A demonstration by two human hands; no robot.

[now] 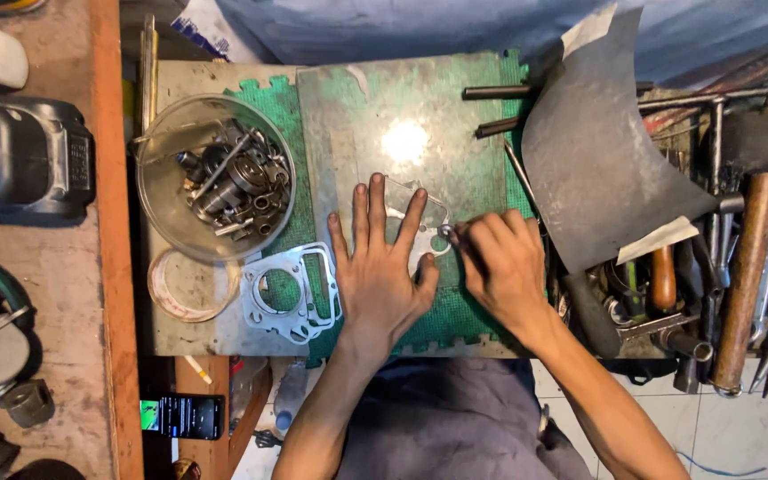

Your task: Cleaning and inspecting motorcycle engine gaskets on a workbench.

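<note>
Pressing left hand on gasket sheet | right hand perhaps gripping punch

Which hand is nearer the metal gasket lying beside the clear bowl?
Left. The left hand lies flat just right of the metal gasket; the right hand is farther right.

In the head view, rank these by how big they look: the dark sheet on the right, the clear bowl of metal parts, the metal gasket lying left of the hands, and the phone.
1. Dark sheet
2. Clear bowl of metal parts
3. Metal gasket
4. Phone, which sits lower than the bench, so farther from the camera; its true size against the gasket is unsure.
</note>
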